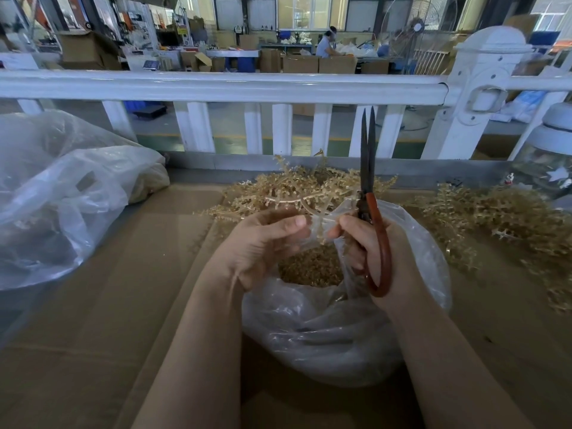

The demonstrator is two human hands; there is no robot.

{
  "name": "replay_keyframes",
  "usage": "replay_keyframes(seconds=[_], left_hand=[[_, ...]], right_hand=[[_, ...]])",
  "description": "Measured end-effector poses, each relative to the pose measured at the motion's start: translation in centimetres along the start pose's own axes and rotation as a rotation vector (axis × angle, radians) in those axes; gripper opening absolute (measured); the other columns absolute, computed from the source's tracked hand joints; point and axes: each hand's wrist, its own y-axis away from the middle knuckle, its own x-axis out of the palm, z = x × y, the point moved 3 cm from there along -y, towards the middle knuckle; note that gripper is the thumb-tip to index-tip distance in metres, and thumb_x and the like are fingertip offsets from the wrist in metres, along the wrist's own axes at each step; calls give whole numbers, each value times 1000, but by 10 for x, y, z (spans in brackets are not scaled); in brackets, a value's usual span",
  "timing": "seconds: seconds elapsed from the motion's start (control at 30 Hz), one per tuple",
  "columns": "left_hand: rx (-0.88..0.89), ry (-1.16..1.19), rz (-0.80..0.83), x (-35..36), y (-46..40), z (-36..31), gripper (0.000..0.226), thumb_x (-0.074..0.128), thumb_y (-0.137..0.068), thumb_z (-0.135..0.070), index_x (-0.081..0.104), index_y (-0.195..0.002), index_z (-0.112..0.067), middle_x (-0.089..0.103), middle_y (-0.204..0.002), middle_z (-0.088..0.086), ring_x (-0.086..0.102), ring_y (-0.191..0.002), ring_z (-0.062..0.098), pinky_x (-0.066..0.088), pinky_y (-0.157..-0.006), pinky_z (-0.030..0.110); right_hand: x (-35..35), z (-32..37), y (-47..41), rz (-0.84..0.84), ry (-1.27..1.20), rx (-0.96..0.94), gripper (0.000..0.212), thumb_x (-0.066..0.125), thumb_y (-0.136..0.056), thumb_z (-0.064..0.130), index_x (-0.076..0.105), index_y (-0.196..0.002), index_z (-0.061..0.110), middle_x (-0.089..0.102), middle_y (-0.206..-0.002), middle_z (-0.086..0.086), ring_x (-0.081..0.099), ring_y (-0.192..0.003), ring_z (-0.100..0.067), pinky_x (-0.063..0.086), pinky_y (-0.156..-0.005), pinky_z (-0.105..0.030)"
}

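Centre frame: the left hand (263, 243) pinches a gold sprig (297, 201) in curled fingers above the open clear bag (325, 329). The right hand (371, 252) curls round the scissors (368, 168), blades upright and nearly together, its fingertips on the same sprig. Clippings (309, 267) already lie in the bag; uncut sprig heaps (510, 218) behind and at right suggest much work remains. A white railing (216, 85) bounds the far edge; cardboard (123, 305) at left offers room.

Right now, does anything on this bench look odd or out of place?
The scissors point straight up in the right hand, whose fingers also pinch the gold sprig over the open bag. More gold sprigs lie strewn loose on the cardboard at right.
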Motion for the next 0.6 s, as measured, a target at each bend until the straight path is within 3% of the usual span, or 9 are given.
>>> replay_keyframes(seconds=[0.13,0.3,0.37,0.43,0.47,0.53,0.6], left_hand=[[-59,-177,90,6,3,4,25,83,-59,-23,78,-83,-18,75,-85,2,65,-71,10,47,-64,21],[-11,-161,103,10,4,3,28,84,-56,-24,79,-82,-15,73,-75,0,62,-62,7,52,-61,17],[25,-78,49,9,2,2,24,82,-57,-23,78,-79,-15,74,-75,1,67,-63,9,55,-62,19],[63,1,-1,8,1,1,24,79,-62,-22,76,-84,-14,75,-80,3,70,-67,11,57,-62,21],[77,31,-25,8,0,0,25,77,-64,-23,74,-87,-13,76,-83,4,71,-68,11,58,-61,22],[95,72,-63,8,-1,-1,24,74,-68,-23,72,-90,-12,76,-85,6,73,-70,12,57,-59,22],[109,91,-80,8,-1,-1,22,72,-71,-22,71,-88,-10,76,-86,8,73,-72,13,57,-60,22]], right_hand=[[1,-4,-1,23,42,6,6,65,-93,10,66,-88,8,71,-79,-10,37,-39,-8,28,-37,-20],[6,-2,1,-7,50,-33,7,67,-91,9,68,-84,8,68,-64,-1,51,-40,-3,38,-40,-12],[6,0,3,-52,105,-87,17,73,-85,24,70,-85,8,66,-59,1,57,-44,-4,44,-47,-11],[3,1,2,-125,258,-148,44,74,-72,48,72,-90,7,70,-69,-5,65,-58,-15,52,-61,-20],[1,1,1,-158,340,-177,50,73,-67,56,73,-92,12,73,-74,0,68,-68,-15,53,-67,-24],[0,1,0,-165,447,-207,51,73,-64,68,72,-91,26,72,-76,15,67,-75,-3,51,-72,-24],[-1,-1,-1,-140,542,-224,48,73,-63,74,69,-86,32,70,-77,17,65,-73,1,50,-70,-24]])
